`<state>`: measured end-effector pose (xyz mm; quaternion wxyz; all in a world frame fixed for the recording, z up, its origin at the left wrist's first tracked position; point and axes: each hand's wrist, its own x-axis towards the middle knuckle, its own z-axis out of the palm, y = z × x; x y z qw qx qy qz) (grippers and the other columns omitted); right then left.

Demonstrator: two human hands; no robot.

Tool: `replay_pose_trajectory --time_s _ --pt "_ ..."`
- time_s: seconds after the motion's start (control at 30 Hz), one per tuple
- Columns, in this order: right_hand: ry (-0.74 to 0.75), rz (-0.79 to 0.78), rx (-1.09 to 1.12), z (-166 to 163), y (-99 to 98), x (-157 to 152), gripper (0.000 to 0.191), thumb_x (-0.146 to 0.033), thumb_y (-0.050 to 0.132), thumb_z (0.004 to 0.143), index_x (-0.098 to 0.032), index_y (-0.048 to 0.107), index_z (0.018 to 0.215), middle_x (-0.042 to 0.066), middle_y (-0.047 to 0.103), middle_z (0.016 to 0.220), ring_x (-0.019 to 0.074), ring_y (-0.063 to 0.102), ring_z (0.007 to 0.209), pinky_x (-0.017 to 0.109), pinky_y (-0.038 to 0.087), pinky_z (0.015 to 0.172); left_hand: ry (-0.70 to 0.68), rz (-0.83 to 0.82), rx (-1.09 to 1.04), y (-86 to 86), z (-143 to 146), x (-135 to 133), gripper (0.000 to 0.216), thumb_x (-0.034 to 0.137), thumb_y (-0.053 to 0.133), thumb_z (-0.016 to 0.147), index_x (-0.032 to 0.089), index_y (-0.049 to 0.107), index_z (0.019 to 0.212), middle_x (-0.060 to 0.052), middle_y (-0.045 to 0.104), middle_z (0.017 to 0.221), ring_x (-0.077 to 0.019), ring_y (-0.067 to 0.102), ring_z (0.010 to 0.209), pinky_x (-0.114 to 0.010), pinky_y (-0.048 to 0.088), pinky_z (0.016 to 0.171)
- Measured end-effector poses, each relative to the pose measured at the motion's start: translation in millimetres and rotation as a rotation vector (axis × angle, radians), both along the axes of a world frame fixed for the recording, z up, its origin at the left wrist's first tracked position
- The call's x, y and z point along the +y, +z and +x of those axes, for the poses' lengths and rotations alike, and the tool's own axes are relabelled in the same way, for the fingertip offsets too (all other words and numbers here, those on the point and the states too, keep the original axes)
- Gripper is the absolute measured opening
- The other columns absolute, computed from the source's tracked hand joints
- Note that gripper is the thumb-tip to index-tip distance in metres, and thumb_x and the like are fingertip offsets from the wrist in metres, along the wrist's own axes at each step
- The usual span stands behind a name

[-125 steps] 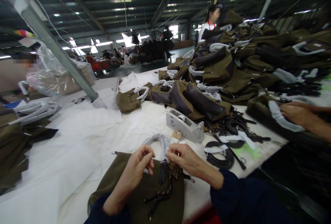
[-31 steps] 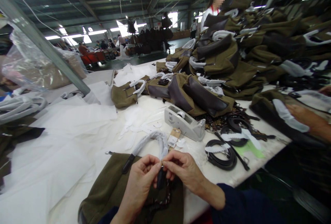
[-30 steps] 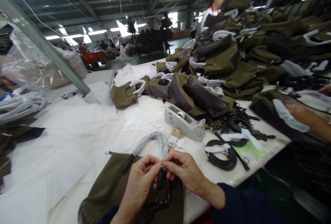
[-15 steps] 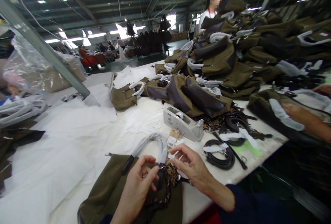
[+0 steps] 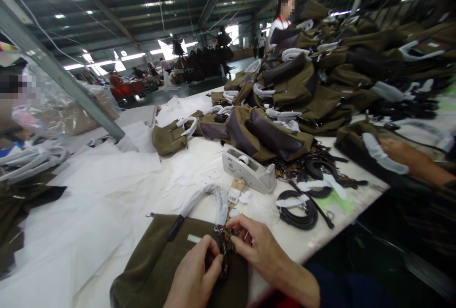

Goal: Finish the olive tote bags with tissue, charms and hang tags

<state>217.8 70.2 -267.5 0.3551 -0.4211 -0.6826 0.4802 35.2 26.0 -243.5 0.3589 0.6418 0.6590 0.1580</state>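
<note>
An olive handbag (image 5: 153,260) with dark trim lies in front of me. White wrapping covers its arched handle (image 5: 204,196). By the handle's right base hangs a leopard-print charm (image 5: 228,239) with a dark braided strap. My left hand (image 5: 197,270) is over the bag's front, thumb and forefinger closed at the braided strap. From the right, my right hand (image 5: 258,246) pinches the edge of the leopard-print piece. A small white strip (image 5: 194,238) shows on the bag. Just beyond the handle lies a brown hang tag (image 5: 235,189).
A grey tape dispenser (image 5: 248,170) stands beyond the bag, with coiled black straps (image 5: 297,209) to its right. Olive bags (image 5: 285,85) are heaped behind. White sheets (image 5: 103,203) cover the left side. At right, another person's arm (image 5: 413,158) reaches into a bag.
Both hands have come down slightly onto the charm. The charm and strap have shifted to hang by the handle base, uncovering the white strip. The camera view has shifted a little.
</note>
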Motion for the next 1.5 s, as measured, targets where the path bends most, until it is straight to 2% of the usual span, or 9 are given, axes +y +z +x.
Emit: replay_pose_trajectory --time_s 0.17,0.23,0.33,0.47,0.6,0.83,1.17,1.37,1.5 --pt "-0.017 -0.009 0.026 -4.3 1.5 -1.1 0.019 -0.013 0.055 0.083 -0.019 0.064 0.099 -0.002 0.062 0.077 0.0103 0.054 0.066 0.021 0.041 0.060 0.030 0.055 0.103 -1.7 2.6 -3.5 0.010 0.029 0.059 0.081 0.023 0.052 0.083 -0.003 0.062 0.082 -0.0222 0.059 0.079 -0.028 0.039 0.070" --pt "-0.030 0.012 0.021 -3.1 0.3 -0.9 0.019 -0.013 0.055 0.084 -0.019 0.064 0.099 -0.002 0.062 0.077 0.0105 0.055 0.067 0.021 0.041 0.059 0.051 0.054 -0.017 0.6 0.6 -1.6 0.010 0.029 0.051 0.087 0.022 0.051 0.081 -0.004 0.061 0.079 -0.0210 0.059 0.077 -0.028 0.040 0.071" --pt "-0.015 0.007 0.027 -3.3 -1.9 -2.2 0.018 -0.015 0.055 0.084 -0.019 0.064 0.100 -0.002 0.061 0.074 0.0102 0.054 0.062 0.021 0.041 0.057 0.107 -0.098 -0.340 11.0 -5.1 1.4 0.026 0.044 0.047 0.092 0.020 0.051 0.082 0.001 0.054 0.068 -0.0122 0.048 0.053 -0.023 0.036 0.053" --pt "0.023 -0.278 0.220 -15.0 -9.2 -11.8 0.021 -0.026 0.055 0.086 -0.018 0.058 0.105 -0.002 0.061 0.071 0.0127 0.061 0.057 0.020 0.046 0.048 0.256 -0.318 -0.718 24.6 -7.7 -2.0 0.040 0.058 0.056 0.085 0.019 0.053 0.093 0.008 0.047 0.057 -0.0035 0.023 0.036 -0.018 0.023 0.038" --pt "0.061 -0.541 0.476 -30.0 -18.5 -26.8 0.026 -0.031 0.060 0.082 -0.015 0.051 0.100 0.003 0.066 0.079 0.0155 0.068 0.066 0.020 0.051 0.049 0.355 -0.343 -0.865 22.4 -3.7 -9.5 0.043 0.062 0.054 0.087 0.019 0.053 0.088 0.007 0.051 0.054 -0.0027 0.024 0.032 -0.017 0.030 0.035" --pt "0.189 -0.631 0.573 -35.9 -17.4 -38.0 0.027 -0.037 0.058 0.083 -0.016 0.049 0.099 0.001 0.063 0.082 0.0057 0.054 0.045 0.013 0.040 0.036 0.244 -0.440 -0.897 -1.6 -8.1 -16.8 0.048 0.062 0.063 0.081 0.016 0.054 0.081 -0.003 0.065 0.056 -0.0071 0.051 0.034 -0.014 0.026 0.035" --pt "0.093 -0.678 0.689 -44.2 -23.6 -41.2 0.045 -0.052 0.062 0.084 -0.023 0.031 0.099 -0.008 0.058 0.066 0.0035 0.038 0.032 0.012 0.022 0.029 0.393 -0.565 -0.839 -9.6 -12.8 -32.7 0.069 0.077 0.075 0.053 0.014 0.060 0.075 -0.002 0.061 0.045 -0.0028 0.033 0.029 -0.018 0.006 0.035" --pt "0.123 -0.677 0.697 -46.8 -22.5 -40.6 0.048 -0.055 0.062 0.082 -0.023 0.030 0.096 -0.007 0.059 0.070 0.0025 0.038 0.032 0.012 0.025 0.029 0.256 -0.439 -0.742 -19.6 -18.8 -35.5 0.055 0.068 0.064 0.078 0.014 0.061 0.086 -0.003 0.061 0.047 -0.0043 0.036 0.034 -0.017 0.014 0.039" --pt "0.193 -0.682 0.588 -42.8 -21.8 -36.4 0.035 -0.045 0.059 0.083 -0.022 0.035 0.094 -0.010 0.053 0.062 0.0045 0.041 0.033 0.011 0.029 0.028 0.253 -0.437 -0.859 -25.4 -16.5 -34.5 0.051 0.063 0.066 0.080 0.012 0.062 0.083 -0.007 0.067 0.059 -0.0013 0.036 0.034 -0.016 0.018 0.038"
